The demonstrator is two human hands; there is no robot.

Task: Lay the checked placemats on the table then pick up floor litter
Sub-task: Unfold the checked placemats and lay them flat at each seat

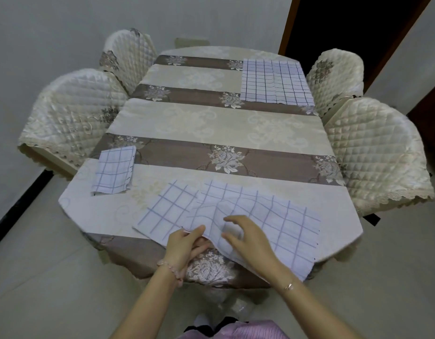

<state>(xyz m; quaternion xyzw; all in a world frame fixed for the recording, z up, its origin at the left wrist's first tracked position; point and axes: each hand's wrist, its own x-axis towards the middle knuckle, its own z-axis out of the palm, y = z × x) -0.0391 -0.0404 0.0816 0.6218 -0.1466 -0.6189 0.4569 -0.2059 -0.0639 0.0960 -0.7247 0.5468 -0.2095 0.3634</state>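
Note:
A white checked placemat (282, 223) with blue lines lies partly unfolded at the near end of the table (211, 123), its right corner hanging over the edge. My left hand (184, 243) pinches its near edge between thumb and fingers. My right hand (248, 238) rests on top of it with fingers spread. A folded checked placemat (113, 172) sits near the table's left edge. Another checked placemat (272, 81) lies spread flat at the far right.
The table wears a beige and brown flowered cloth. Quilted cream chairs stand at the left (69, 118), far left (128, 55), far right (334, 77) and right (378, 157). A dark doorway (346, 23) opens at the far right. Pale floor tiles (40, 265) surround the table.

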